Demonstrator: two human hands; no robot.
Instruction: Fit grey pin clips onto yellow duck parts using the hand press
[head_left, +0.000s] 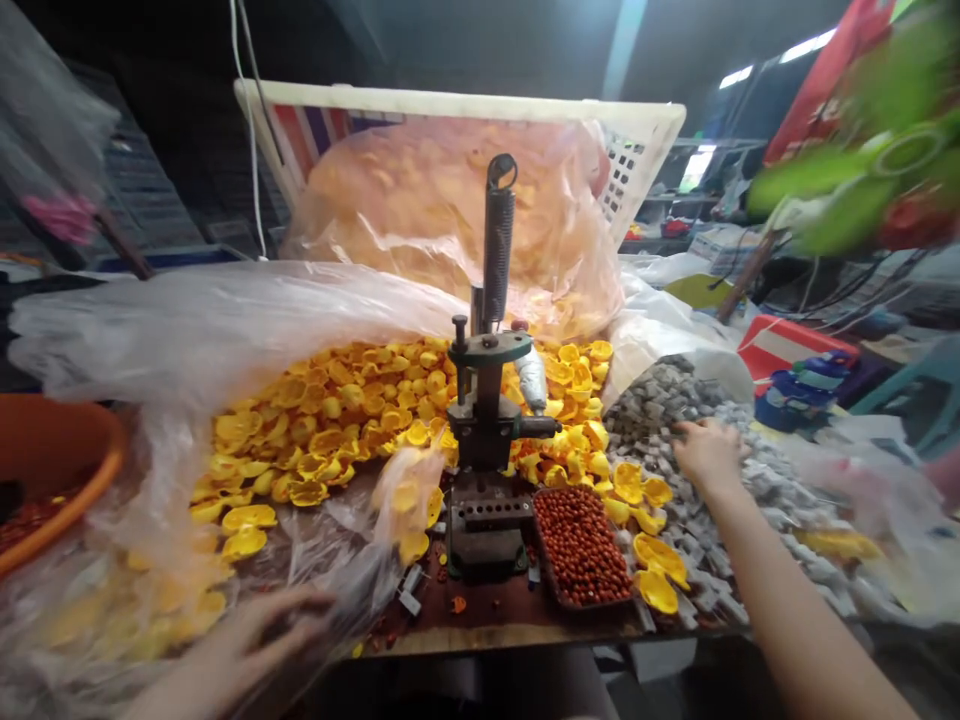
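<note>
At the lower left, my left hand (259, 640) is against crumpled clear plastic (352, 590); its fingers are bent and partly blurred, and whether they grip the plastic is unclear. On the right, my right hand (709, 455) rests on a heap of small grey pieces (667, 400), its fingertips partly hidden among them. Between the hands stands a dark hand press (487, 420) with a spring on top. A tray of small red-brown beads (581, 545) sits right of its base. Yellow shell-like pieces (330, 400) are piled behind and to the left of the press.
A white crate (457, 98) holding a big plastic bag (450, 200) stands behind the pile. At the left edge is an orange tub (109, 460). A green fan (862, 170), blurred, is at the upper right, above a red container (795, 345) and a blue object (802, 390).
</note>
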